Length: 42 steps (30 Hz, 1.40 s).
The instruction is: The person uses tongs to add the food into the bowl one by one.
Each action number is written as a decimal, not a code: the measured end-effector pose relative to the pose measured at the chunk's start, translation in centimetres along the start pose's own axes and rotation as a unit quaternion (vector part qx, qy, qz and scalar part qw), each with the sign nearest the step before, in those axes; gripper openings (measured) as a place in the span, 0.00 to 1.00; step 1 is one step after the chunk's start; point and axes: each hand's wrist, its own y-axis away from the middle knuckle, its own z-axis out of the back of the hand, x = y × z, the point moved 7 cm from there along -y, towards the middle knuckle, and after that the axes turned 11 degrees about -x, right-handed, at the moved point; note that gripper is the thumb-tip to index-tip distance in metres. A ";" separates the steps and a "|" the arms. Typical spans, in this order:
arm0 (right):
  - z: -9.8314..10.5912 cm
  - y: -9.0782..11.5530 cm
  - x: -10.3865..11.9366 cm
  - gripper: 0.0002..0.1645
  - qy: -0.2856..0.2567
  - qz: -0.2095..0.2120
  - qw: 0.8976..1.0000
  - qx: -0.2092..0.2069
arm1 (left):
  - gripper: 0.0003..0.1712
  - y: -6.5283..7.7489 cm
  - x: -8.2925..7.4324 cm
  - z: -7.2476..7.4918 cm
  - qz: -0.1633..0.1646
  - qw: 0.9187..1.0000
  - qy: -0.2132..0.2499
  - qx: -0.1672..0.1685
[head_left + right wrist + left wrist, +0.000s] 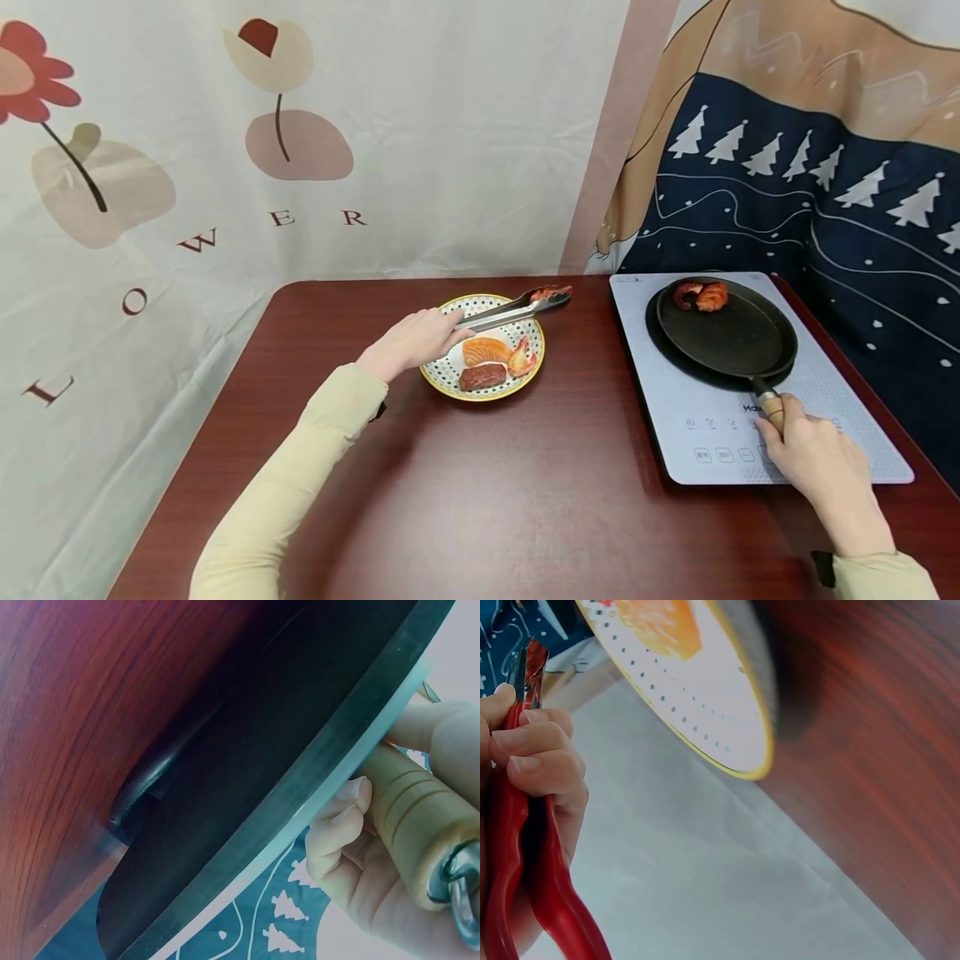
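Observation:
My left hand [422, 337] grips a pair of tongs [501, 315], metal at the front and with red handles in the left wrist view. A reddish piece of food [552, 292] sits between the tongs' tips, past the plate's right edge. Below them, a dotted plate [444, 385] with a yellow rim holds a salmon slice [486, 351], a shrimp [522, 358] and a brown piece of meat [482, 377]. My right hand [821, 454] is wrapped round the wooden handle [405, 814] of a black frying pan [738, 333]. In the pan lie a curled red tentacle [683, 296] and an orange-red piece [712, 297].
The pan stands on a white induction cooker [675, 433] at the right of the dark red wooden table [517, 500]. Behind the table hangs a pale cloth [450, 167] with printed flowers; a dark blue cloth [750, 200] with white trees hangs at the right.

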 end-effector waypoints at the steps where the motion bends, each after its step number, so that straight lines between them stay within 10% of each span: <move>1: 0.0 0.0 0.0 0.28 0.000 0.000 1.000 0.001 | 0.19 -0.3 -0.4 0.0 -0.002 1.000 0.001 0.001; 17: -0.1 0.0 0.0 0.29 0.001 -0.003 1.000 0.011 | 0.18 -4.3 -6.7 0.0 -0.074 0.997 0.026 -0.012; 42: -0.1 0.1 0.1 0.27 -0.002 0.000 1.000 0.004 | 0.22 -7.9 -12.9 -2.4 -0.064 0.998 0.020 0.020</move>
